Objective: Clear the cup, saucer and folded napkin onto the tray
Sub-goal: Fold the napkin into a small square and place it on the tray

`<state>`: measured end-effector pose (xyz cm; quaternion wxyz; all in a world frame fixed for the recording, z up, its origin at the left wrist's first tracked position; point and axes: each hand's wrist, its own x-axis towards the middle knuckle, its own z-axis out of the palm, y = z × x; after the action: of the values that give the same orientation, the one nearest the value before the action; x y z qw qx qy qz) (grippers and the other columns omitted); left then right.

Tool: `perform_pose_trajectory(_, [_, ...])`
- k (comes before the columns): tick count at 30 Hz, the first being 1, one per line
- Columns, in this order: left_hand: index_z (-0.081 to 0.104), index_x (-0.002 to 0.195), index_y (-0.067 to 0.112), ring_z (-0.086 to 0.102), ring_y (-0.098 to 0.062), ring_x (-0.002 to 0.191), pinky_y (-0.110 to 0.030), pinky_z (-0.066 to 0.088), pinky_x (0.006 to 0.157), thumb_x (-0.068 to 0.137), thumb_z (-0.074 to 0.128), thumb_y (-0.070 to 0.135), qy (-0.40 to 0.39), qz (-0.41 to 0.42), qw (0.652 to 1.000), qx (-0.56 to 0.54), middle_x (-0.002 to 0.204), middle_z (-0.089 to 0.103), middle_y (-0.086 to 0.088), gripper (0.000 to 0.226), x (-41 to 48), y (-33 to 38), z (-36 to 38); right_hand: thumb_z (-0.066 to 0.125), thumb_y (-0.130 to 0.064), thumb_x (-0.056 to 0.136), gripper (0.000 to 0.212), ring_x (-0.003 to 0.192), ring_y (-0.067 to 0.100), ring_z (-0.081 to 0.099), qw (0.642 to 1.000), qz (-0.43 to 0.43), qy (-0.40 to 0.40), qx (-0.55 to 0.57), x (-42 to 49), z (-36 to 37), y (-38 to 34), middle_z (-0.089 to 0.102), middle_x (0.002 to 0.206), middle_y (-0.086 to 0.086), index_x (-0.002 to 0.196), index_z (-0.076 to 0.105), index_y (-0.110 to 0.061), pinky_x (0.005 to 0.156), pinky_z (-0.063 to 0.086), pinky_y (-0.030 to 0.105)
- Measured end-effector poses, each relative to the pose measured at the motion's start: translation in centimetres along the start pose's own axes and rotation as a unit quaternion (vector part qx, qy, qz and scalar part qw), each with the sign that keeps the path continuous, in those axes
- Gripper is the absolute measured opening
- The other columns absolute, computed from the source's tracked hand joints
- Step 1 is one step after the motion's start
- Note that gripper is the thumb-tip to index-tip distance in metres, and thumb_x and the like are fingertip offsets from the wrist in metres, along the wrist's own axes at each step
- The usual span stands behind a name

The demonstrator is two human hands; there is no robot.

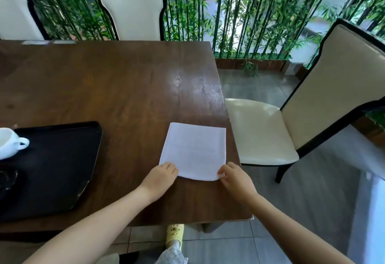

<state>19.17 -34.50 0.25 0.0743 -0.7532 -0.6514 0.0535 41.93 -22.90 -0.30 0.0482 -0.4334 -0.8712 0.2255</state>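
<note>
A white folded napkin (pixel 194 151) lies flat on the dark wooden table (pixel 116 88), close to its right edge. My left hand (pixel 161 177) rests on the napkin's near left corner with fingers curled down. At the near right corner, my right hand (pixel 233 177) pinches the napkin's edge between thumb and fingers. A black tray (pixel 62 159) sits to the left on the table. On the tray's far left stands a white cup (pixel 11 144), cut off by the frame edge. A dark glassy object (pixel 8 180) lies on the tray below it; I cannot tell whether it is the saucer.
A cream chair with black frame (pixel 291 122) stands just right of the table. Two more chairs (pixel 133 11) face me across the table. Bamboo stems form a screen behind. My yellow shoe (pixel 175 232) shows on the grey tiled floor under the table edge.
</note>
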Motion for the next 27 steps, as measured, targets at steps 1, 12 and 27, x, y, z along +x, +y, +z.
perform_pose_trajectory(1, [0.068, 0.063, 0.013, 0.063, -0.015, 0.056, -0.02, 0.048, 0.042, 0.038, 0.083, -0.001, 0.005, -0.01, 1.0, -0.02, 0.063, 0.066, -0.001, 0.033, -0.2, -0.1, 0.1, 0.053, -0.02, 0.089, 0.017, 0.092, 0.02, 0.058, 1.0, -0.003, 0.017, 0.007, 0.1, -0.2, -0.1, 0.057, 0.103, 0.003, 0.102, 0.063, -0.014, 0.074, 0.051, 0.032])
perform_pose_trajectory(12, [0.065, 0.078, 0.01, 0.062, -0.02, 0.071, -0.028, 0.05, 0.069, 0.076, 0.072, 0.012, 0.055, -0.121, 0.964, -0.229, 0.077, 0.067, -0.003, 0.008, 0.8, -1.6, 0.6, 0.066, -0.025, 0.083, 0.018, 0.071, 0.011, 0.056, 0.946, 0.079, 0.04, 0.312, 4.9, -3.7, -1.2, 0.062, 0.073, -0.004, 0.075, 0.067, -0.009, 0.07, 0.044, 0.029])
perform_pose_trajectory(27, [0.061, 0.08, 0.021, 0.059, -0.015, 0.076, -0.024, 0.043, 0.059, 0.09, 0.054, 0.025, 0.046, -0.326, 0.774, -0.542, 0.079, 0.064, 0.005, 0.013, 12.5, -9.9, 1.7, 0.048, -0.022, 0.091, 0.022, 0.062, 0.01, 0.046, 0.89, 0.241, 0.181, 0.342, 15.1, -2.4, -0.8, 0.053, 0.063, -0.006, 0.078, 0.062, -0.011, 0.054, 0.034, 0.024])
